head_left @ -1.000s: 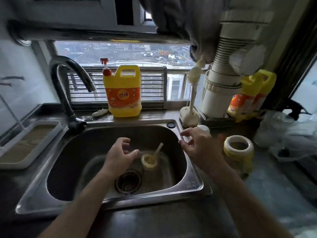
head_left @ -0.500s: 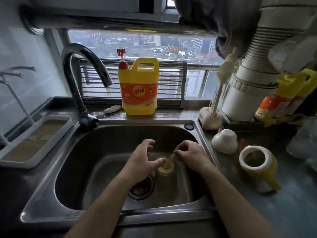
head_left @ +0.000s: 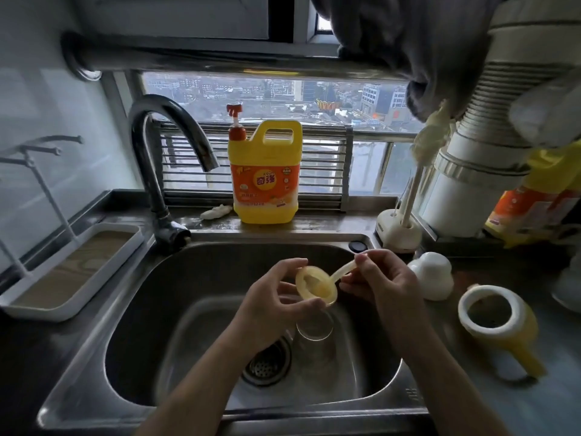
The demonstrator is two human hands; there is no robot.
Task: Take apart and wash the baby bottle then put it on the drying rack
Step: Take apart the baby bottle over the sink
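Left grip (head_left: 276, 297) pinches teat (head_left: 316, 286); clear bottle (head_left: 314, 338) upright in sink (head_left: 94, 350).

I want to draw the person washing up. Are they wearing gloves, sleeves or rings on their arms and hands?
No gloves: the left hand and the right hand are both bare. Both forearms are bare too, with no sleeve showing as far as the picture's bottom edge. I see no ring, watch or bracelet on them.
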